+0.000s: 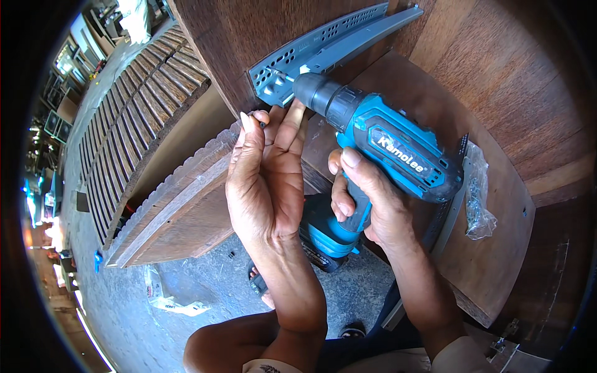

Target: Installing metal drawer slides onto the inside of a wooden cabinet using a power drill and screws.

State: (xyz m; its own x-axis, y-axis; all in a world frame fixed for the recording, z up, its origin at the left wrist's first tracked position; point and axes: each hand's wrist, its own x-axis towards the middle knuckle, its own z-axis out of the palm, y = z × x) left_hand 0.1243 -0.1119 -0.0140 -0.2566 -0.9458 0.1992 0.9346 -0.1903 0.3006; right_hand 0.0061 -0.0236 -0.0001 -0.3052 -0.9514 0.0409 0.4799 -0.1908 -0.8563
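Note:
My right hand grips the handle of a blue-and-black cordless drill. The drill's front points up-left at a perforated metal slide rail against an upright wooden panel; a short silvery bit or screw spans the gap to the rail. My left hand, palm up below the drill's chuck, pinches a small dark screw between thumb and index finger, while its other fingers reach up under the rail near the chuck. The drill's battery base hangs behind my left wrist, over the floor.
A wooden board on the right holds a clear bag of small hardware beside another metal rail. A scalloped wooden piece and slatted panel stand left. Plastic wrapping lies on the concrete floor. Pale clothing shows at top left.

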